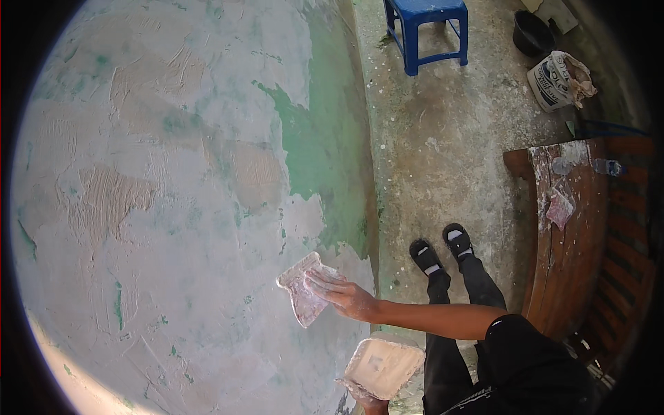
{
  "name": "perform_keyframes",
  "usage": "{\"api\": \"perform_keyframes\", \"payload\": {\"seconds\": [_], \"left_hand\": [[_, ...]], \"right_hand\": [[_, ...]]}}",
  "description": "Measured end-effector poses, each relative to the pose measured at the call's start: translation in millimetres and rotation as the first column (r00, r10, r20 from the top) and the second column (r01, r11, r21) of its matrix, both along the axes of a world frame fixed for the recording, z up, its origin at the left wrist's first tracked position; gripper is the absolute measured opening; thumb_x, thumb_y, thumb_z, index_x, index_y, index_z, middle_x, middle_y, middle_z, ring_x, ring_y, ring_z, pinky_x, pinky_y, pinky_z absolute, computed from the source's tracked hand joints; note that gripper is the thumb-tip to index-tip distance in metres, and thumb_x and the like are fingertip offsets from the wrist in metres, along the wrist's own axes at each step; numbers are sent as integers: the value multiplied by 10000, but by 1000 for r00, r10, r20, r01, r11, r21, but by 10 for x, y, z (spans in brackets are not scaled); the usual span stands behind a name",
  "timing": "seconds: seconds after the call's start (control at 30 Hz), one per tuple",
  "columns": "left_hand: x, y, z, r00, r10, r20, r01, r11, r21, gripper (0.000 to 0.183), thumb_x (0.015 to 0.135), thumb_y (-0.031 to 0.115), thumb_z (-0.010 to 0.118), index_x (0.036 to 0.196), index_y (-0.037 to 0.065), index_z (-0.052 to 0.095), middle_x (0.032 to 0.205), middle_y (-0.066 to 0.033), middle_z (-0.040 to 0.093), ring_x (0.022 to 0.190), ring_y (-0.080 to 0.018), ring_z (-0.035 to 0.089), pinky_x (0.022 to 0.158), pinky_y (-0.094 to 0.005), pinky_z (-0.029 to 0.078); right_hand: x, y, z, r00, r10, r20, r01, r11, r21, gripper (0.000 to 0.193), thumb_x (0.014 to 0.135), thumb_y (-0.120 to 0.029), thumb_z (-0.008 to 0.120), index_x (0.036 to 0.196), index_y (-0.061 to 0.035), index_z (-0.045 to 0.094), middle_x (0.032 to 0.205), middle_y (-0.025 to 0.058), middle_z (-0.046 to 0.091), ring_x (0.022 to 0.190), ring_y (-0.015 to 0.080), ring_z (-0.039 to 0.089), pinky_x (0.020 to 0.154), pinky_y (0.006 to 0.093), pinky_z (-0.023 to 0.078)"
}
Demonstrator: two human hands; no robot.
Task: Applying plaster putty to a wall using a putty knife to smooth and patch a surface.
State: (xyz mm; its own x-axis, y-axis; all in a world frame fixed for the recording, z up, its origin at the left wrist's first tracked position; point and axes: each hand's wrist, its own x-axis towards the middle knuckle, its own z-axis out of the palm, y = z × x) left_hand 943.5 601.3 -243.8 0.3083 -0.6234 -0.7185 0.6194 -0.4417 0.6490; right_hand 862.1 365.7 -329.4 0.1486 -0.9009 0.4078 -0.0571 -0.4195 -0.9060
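Observation:
My right hand (342, 296) is closed on a wide putty spreader (302, 299), smeared with white filler. Its blade lies against or very close to the wall (173, 263), which is coated in patchy grey-white putty. Bare green paint (325, 152) shows along the wall's lower strip. Below that arm, a rectangular putty tray (384, 365) with a whitish coating inside rests on my left hand (373, 404). Only part of that hand is visible under the tray; its fingers are mostly hidden.
A blue plastic stool (432, 14) stands on the concrete floor (449, 152). Farther right are a black bucket (532, 34) and an open sack (557, 81). A wooden bench (567, 256) carries another smeared spreader (560, 207) and a plastic bottle (609, 167).

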Motion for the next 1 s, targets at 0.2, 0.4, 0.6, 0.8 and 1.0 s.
{"api": "perform_keyframes", "payload": {"seconds": [0.2,0.4,0.6,0.8,1.0], "left_hand": [[-368,-581,21,998,-55,37,55,998,10,722,892,649,273,1345,94,363,1325,-141,429,1178,-354,462,959,-545,417],[-410,-1133,-431,999,39,-7,-39,998,-46,701,915,624,240,1338,80,366,1324,-137,437,1178,-326,468,974,-494,420],[-682,-1688,-876,991,-41,127,56,991,-119,697,945,578,208,1281,-1,403,1268,-167,481,1151,-286,496,1001,-437,394],[-796,-1665,-1134,951,-221,216,260,951,-170,682,960,549,205,1233,-31,437,1210,-170,517,1082,-270,537,955,-413,434],[-740,-1702,-1112,993,-99,-58,87,981,-176,695,948,564,246,1265,-31,416,1232,-177,511,1077,-289,542,934,-418,453]], "right_hand": [[-786,455,-318,992,-86,88,-26,546,837,351,868,-13,577,1216,-13,532,929,75,674,789,108,617,709,256,491],[-1913,150,12,683,-694,228,273,531,802,217,884,-96,615,1038,53,584,864,20,633,743,26,529,613,207,441],[-2284,21,659,959,21,-282,48,970,237,289,744,4,638,1031,16,602,977,113,663,812,253,648,671,284,517],[-2047,127,737,636,266,-725,-250,959,132,269,757,-126,570,1005,-44,630,1186,132,576,1114,270,553,913,373,458],[-1997,336,522,509,376,-774,-381,905,190,280,772,-156,540,1001,-28,636,1210,137,560,1152,293,521,949,370,435]]}}
